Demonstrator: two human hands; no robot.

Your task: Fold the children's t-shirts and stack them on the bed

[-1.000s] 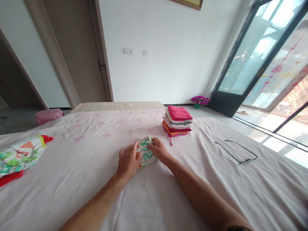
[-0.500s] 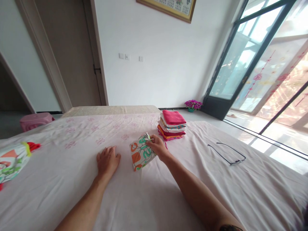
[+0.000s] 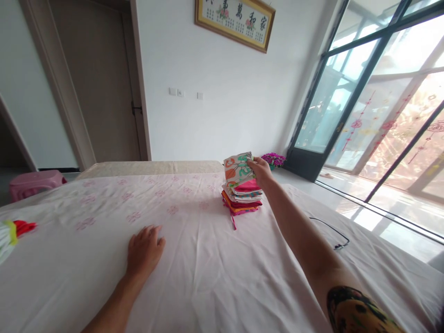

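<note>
My right hand [image 3: 261,170] pinches a folded cloth [image 3: 236,169], white with orange and green print, by its right edge. The cloth is tilted up just over a stack of folded cloths [image 3: 243,200] in pink, white, orange and red, and hides much of the stack's top. Whether it touches the stack I cannot tell. A thin pink strap [image 3: 233,223] hangs from the stack's bottom. My left hand [image 3: 144,249] lies palm down on the pale, flower-printed sheet [image 3: 187,277], fingers stretched out, holding nothing.
Eyeglasses [image 3: 342,240] lie on the sheet at the right, partly behind my right forearm. At the left edge is a colourful cloth bundle [image 3: 14,233] with a red tip. A pink stool [image 3: 36,182] and purple flowers [image 3: 274,160] stand beyond the sheet.
My right hand has carried the printed cloth up, forward and right, from low over the sheet to above the stack. My left hand stays on the sheet. The view has tilted up slightly.
</note>
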